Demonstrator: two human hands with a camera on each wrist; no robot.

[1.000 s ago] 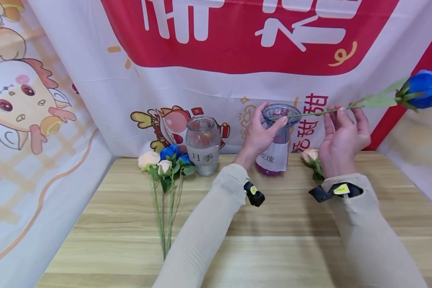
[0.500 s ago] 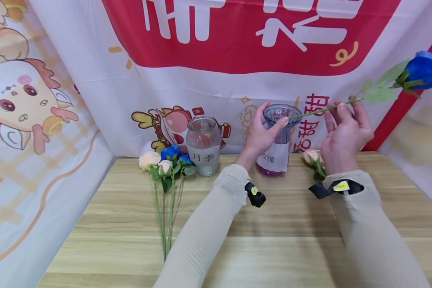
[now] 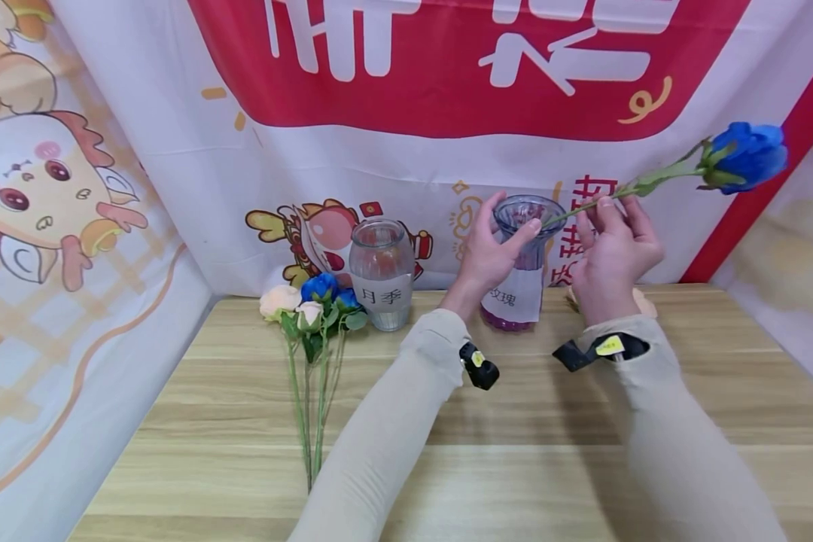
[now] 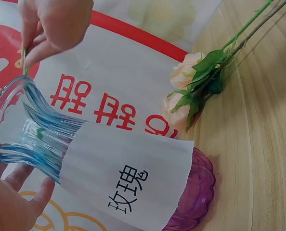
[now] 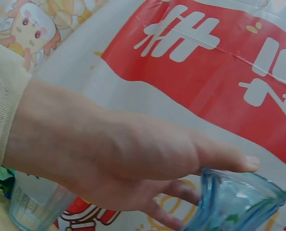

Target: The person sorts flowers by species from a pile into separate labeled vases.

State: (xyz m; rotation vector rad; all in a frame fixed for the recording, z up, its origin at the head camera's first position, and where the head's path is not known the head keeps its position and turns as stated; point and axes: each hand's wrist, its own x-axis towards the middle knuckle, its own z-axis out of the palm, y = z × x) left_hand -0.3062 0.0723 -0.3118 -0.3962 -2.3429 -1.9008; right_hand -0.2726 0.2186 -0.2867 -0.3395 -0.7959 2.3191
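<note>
My left hand (image 3: pixel 484 256) grips the flared neck of a glass vase (image 3: pixel 531 258) with a purple base and a white paper label. In the left wrist view, fingers and thumb lie around the vase's neck just under the rim. To the right, my right hand (image 3: pixel 613 256) pinches the green stem of a blue artificial rose (image 3: pixel 747 156). The stem slants down over the vase's right rim, and green shows through the glass (image 4: pixel 46 137). The bloom points up and right, beyond the right hand. Part of the vase is hidden behind the left hand.
A clear labelled vase (image 3: pixel 382 260) stands at the back, left of the gripped one. Beside it lie several blue and cream flowers (image 3: pixel 309 315), stems toward the front. Two peach roses (image 4: pixel 181 74) lie right of the purple-based vase. A printed cloth (image 3: pixel 433 173) hangs behind.
My right hand has moved left toward the vase, bringing the blue rose with it. The stem's lower end has gone into the mouth. My left hand has stayed on the vase.
</note>
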